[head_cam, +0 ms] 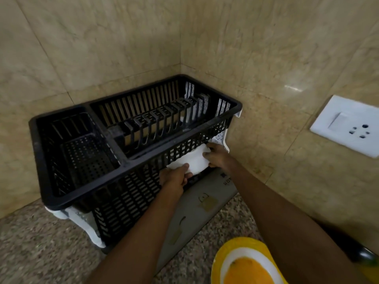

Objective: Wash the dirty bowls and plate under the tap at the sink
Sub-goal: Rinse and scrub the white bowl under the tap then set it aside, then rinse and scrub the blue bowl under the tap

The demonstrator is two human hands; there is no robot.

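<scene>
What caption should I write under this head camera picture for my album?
Left hand and right hand hold a white item against the black dish rack, a dirty yellow dish waiting nearby.

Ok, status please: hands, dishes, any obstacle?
Left hand and right hand grip white item at black plastic rack. Yellow-rimmed dish, orange residue, unwashed. No tap in view.

A dish rack (102,180) stands on the counter (41,242), pushed back into the corner where two walls meet. Its small compartment (82,150) lies on the left and its large compartment (164,119) on the right. A tray (194,212) lies under the rack and juts out in front. Against the rack's front wall, towards the right, is a bowl (194,160), with the left hand (174,179) on its left and the right hand (217,156) on its right. A socket (346,126) sits on the right wall (276,58). Nearest, right of the tray, a second bowl (246,269) rests on a plate (221,255).
</scene>
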